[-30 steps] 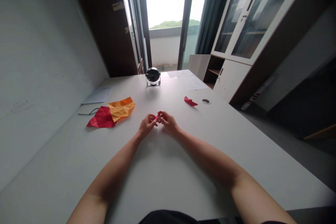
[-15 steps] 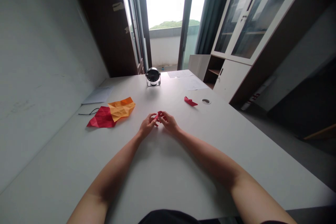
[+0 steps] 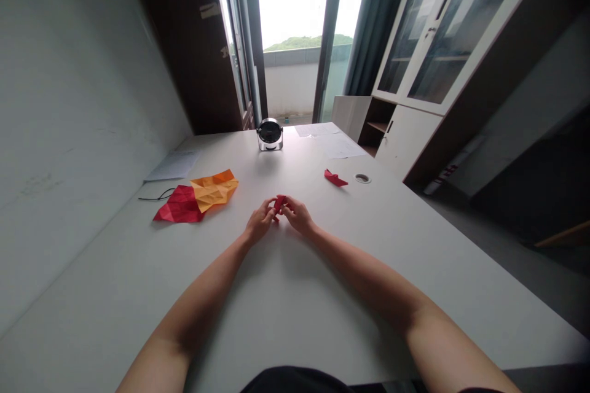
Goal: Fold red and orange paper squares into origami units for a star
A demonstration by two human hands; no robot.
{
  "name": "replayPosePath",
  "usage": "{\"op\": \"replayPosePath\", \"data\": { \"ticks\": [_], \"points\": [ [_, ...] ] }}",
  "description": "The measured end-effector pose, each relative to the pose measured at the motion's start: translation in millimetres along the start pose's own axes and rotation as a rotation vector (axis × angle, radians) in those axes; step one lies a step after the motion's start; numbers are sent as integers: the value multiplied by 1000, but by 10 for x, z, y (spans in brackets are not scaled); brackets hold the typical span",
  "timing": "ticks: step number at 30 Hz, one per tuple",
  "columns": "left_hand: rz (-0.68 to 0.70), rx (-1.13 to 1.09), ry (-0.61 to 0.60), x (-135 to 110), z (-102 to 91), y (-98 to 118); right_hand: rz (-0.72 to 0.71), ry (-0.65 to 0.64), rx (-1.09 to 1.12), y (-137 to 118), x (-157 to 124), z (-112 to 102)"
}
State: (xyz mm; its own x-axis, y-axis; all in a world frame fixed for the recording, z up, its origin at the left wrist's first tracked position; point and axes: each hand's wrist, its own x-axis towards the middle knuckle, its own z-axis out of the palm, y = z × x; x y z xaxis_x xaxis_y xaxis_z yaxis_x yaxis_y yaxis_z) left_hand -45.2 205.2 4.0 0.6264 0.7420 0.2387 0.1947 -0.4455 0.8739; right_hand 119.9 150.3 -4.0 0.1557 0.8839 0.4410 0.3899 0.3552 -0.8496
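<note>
Between my two hands is a small folded piece of red paper [image 3: 278, 204], held just over the middle of the white table [image 3: 295, 295]. My left hand [image 3: 261, 219] pinches its left side. On the other side, the fingers of my right hand [image 3: 295, 214] close on its right edge. Parts of the paper are hidden behind my fingers. To the right lies a folded red paper boat [image 3: 335, 178]. Creased sheets lie at the left, a red sheet [image 3: 179, 205] partly against an orange sheet [image 3: 214, 189].
A round black fan-like device [image 3: 270, 134] on a metal stand is at the table's far side. White papers [image 3: 343, 146] lie at the far right, another white sheet [image 3: 173, 166] at the left by a black cord [image 3: 157, 198]. A round cable hole [image 3: 362, 178] is near the right edge.
The red paper between my fingers has turned and shows more of its upper face. My hands have stayed in nearly the same place.
</note>
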Motion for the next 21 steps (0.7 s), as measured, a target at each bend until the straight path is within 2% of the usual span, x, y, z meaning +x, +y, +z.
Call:
{"op": "replayPosePath", "data": {
  "ticks": [7,21],
  "points": [
    [5,17,23,-7,-8,11,25,23,-83,-3,-1,-3],
    [-12,-28,56,19,19,-68,1,28,27,87,-1,8]
  ]
}}
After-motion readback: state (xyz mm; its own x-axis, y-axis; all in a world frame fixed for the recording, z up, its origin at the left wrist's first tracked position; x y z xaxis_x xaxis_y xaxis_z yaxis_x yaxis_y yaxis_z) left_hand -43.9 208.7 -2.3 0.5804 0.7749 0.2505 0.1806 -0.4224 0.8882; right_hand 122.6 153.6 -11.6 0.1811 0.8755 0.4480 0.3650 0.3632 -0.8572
